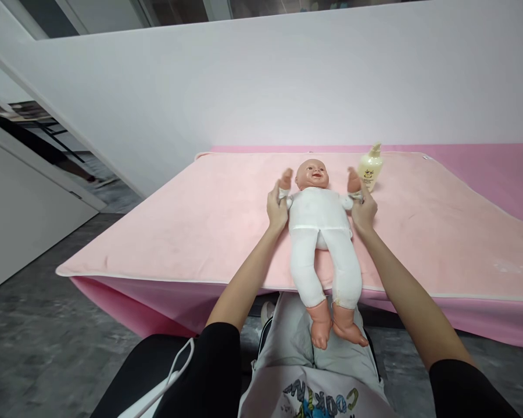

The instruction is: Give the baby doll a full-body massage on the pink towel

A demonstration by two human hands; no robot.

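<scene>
A baby doll (pixel 318 212) with a white cloth body lies face up on a pink blanket (pixel 192 226), its feet hanging past the table's front edge above my lap. Closed round the doll's raised arm on the left side is my left hand (pixel 278 208). My right hand (pixel 365 210) grips the doll's other raised arm, near the wrist. Both of the doll's hands point up beside its head. Just behind my right hand stands a pale yellow pump bottle (pixel 372 165).
A white wall (pixel 287 87) rises behind the table. Darker pink cloth (pixel 497 174) shows under the blanket at the right and hangs at the front. On the left is a doorway, with a person's leg (pixel 39 142) beyond it.
</scene>
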